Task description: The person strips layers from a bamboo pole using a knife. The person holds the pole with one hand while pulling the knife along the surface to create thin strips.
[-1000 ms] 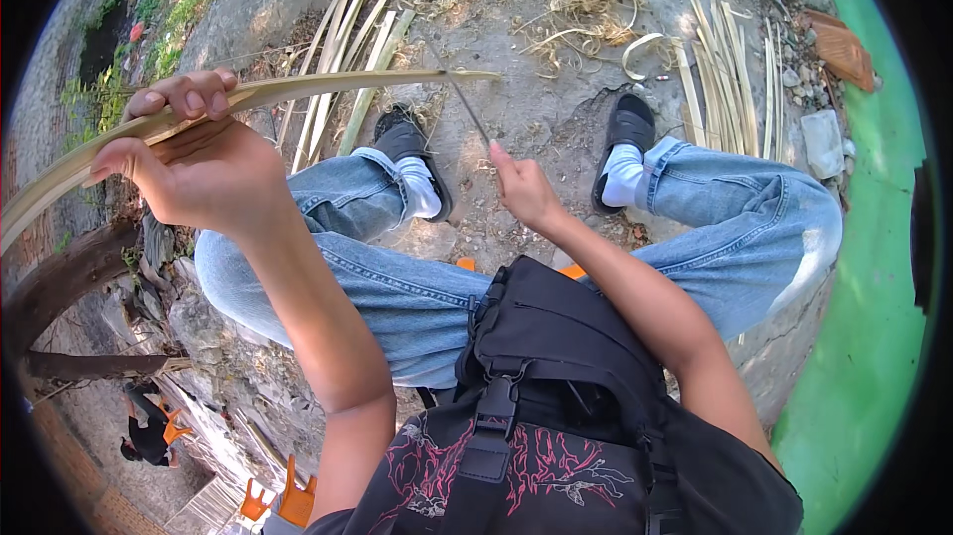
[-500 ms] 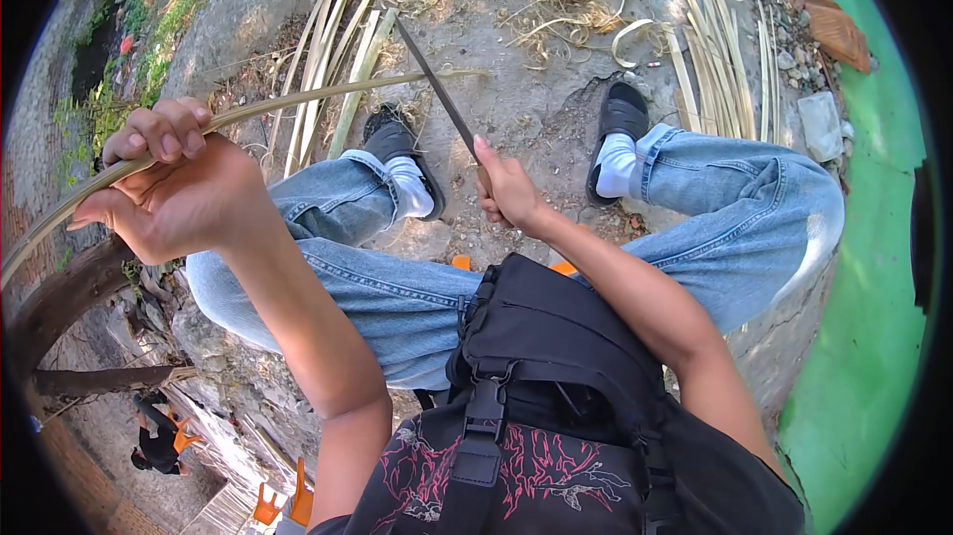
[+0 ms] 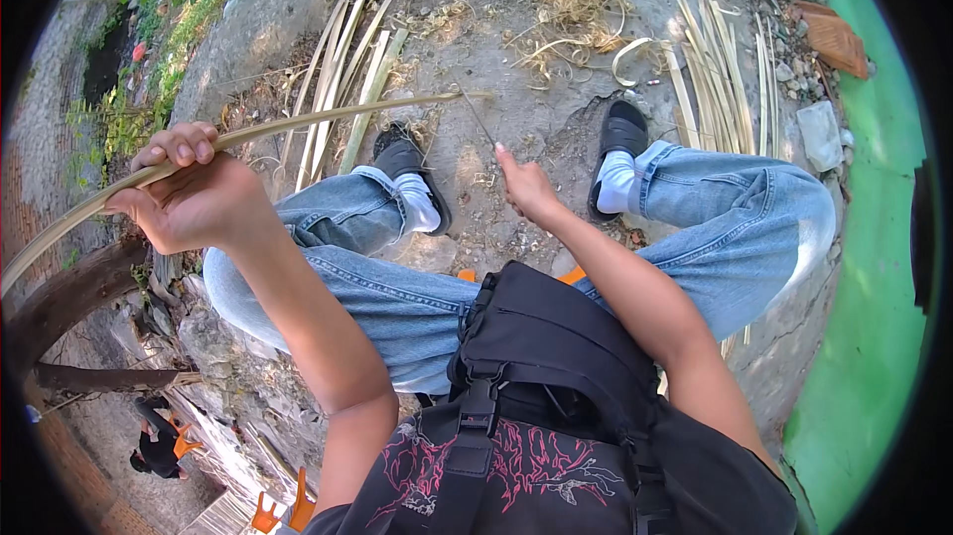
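Observation:
My left hand (image 3: 189,193) is raised at the left, its fingers wrapped round a long, pale bamboo strip (image 3: 328,115). The strip curves from the left rim of the view across to the middle, with its far end free. In my right hand (image 3: 528,188) is a knife (image 3: 480,121) with a thin, dark blade; the fist hides most of its handle. The blade points away and to the left. Its tip appears at the strip's far end, though I cannot tell whether the two touch.
Split strips (image 3: 333,78) lie beyond my left foot, more strips (image 3: 717,78) beyond the right. Curled shavings (image 3: 586,9) lie between them. A green surface (image 3: 854,287) runs along the right. A black bag (image 3: 556,336) rests at my waist. A person (image 3: 157,446) is at lower left.
My right hand has moved slightly right and down, and the knife has turned, its tip shifting right and down to the strip's far end. My left hand keeps its grip.

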`<action>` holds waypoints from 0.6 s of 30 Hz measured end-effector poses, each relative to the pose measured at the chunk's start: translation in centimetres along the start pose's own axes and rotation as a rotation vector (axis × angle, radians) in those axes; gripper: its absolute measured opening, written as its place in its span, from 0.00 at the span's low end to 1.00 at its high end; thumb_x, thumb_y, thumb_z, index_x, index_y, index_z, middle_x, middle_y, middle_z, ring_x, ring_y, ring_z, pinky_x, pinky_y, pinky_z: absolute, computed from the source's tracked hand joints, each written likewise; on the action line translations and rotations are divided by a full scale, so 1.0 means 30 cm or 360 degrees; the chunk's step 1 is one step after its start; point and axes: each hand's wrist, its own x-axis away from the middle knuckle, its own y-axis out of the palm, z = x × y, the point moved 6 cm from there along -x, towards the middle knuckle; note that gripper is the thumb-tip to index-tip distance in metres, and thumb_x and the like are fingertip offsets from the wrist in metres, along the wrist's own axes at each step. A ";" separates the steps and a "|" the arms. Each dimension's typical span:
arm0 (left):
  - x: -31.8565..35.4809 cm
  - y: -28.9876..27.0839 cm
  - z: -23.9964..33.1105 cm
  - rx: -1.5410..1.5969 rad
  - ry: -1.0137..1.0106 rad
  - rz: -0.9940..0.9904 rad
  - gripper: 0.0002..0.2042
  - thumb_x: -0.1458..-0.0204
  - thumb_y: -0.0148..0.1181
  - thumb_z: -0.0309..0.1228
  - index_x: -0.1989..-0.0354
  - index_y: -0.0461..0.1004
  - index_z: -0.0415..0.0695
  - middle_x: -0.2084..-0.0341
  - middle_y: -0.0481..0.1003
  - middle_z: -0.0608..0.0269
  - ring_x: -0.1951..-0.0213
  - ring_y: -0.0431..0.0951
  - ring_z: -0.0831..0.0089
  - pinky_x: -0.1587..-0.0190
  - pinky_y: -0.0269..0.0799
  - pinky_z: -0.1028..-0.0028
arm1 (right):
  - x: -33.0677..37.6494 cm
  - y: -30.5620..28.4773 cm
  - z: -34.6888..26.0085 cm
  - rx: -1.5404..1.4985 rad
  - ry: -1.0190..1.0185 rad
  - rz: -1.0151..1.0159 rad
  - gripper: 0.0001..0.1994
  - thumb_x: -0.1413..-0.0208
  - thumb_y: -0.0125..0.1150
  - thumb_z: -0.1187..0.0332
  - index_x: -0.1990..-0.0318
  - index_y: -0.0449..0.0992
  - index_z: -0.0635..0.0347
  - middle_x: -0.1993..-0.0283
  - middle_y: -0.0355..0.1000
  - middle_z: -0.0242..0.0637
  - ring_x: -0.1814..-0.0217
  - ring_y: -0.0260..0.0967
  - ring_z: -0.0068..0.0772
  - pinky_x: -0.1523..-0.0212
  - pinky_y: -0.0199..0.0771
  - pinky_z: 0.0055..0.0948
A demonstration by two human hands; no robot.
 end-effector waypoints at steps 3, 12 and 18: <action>-0.022 -0.007 0.035 0.0056 -0.0114 -0.0008 0.29 0.50 0.44 0.61 0.78 0.66 0.43 0.84 0.59 0.64 0.80 0.59 0.72 0.71 0.55 0.71 | -0.036 -0.078 0.007 0.0194 -0.0026 0.0238 0.38 0.48 0.42 0.36 0.82 0.74 0.71 0.81 0.70 0.52 0.72 0.72 0.45 0.65 0.67 0.42; -0.169 -0.106 0.022 0.0310 -0.0485 0.0103 0.25 0.44 0.42 0.54 0.76 0.65 0.41 0.85 0.59 0.65 0.80 0.58 0.73 0.74 0.54 0.74 | 0.121 -0.180 -0.348 0.0076 -0.0816 -0.0044 0.27 0.58 0.69 0.49 0.62 0.75 0.66 0.79 0.68 0.29 0.79 0.62 0.22 0.75 0.64 0.26; -0.201 -0.101 -0.082 0.0840 -0.0884 0.0007 0.24 0.43 0.42 0.52 0.70 0.64 0.39 0.85 0.58 0.67 0.81 0.56 0.76 0.78 0.54 0.76 | 0.116 -0.113 -0.307 -0.0062 -0.0705 -0.0754 0.21 0.59 0.71 0.56 0.66 0.75 0.65 0.72 0.74 0.32 0.75 0.66 0.18 0.77 0.63 0.22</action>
